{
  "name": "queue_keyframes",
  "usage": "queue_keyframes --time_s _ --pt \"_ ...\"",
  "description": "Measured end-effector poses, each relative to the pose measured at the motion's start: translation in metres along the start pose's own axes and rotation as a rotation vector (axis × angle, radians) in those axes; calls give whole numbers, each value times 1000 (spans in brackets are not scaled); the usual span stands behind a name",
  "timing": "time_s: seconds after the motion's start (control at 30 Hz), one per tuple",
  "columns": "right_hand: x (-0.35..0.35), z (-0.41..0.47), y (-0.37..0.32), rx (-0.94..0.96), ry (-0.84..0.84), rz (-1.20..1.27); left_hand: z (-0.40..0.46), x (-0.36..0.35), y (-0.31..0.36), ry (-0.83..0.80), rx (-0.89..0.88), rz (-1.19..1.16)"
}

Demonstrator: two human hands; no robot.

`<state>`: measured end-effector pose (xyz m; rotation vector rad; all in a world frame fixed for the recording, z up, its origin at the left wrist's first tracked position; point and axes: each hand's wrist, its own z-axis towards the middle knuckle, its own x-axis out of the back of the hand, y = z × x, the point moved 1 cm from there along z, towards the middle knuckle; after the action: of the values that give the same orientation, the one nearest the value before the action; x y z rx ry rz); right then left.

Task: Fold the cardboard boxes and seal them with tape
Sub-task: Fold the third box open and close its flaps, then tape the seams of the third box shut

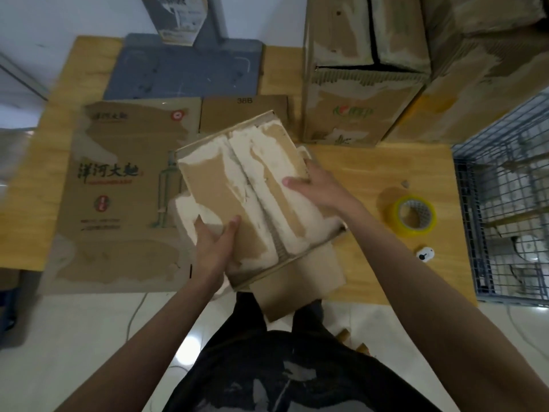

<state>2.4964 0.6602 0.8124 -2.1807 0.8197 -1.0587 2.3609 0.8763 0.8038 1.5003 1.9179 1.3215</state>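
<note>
Flaps of the box point(237, 188) are held closed for taping: near corner is gripped by left hand point(217, 248), right edge by right hand point(315, 185). Nearby on worktop point(371, 165), tape point(411, 215) is kept ready.

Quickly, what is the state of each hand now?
Left hand: grips the near corner of the brown cardboard box with torn white patches.
Right hand: grips the same box's right edge.
</note>
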Motion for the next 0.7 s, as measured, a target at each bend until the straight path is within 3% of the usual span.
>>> queue_keyframes --time_s 0.17,0.33,0.4,0.47,0.53,0.63,0.7 --pt "32 17 -6 -50 35 -95 10 -24 6 -39 17 17" --pt "-7 -5 36 -93 -4 -37 19 -1 -16 -99 -7 251" --pt "-17 -7 46 -59 55 -3 21 -1 -13 -41 -153 458" --pt "-18 -8 44 -58 76 35 20 -10 -1 11 -485 699" --pt "-13 -11 40 -57 86 30 20 -31 13 -88 -780 865" --pt "0 -19 47 -105 191 84 26 -65 12 -311 -870 1048" --pt "16 -22 74 -133 323 64 29 -76 9 -331 -905 1141"
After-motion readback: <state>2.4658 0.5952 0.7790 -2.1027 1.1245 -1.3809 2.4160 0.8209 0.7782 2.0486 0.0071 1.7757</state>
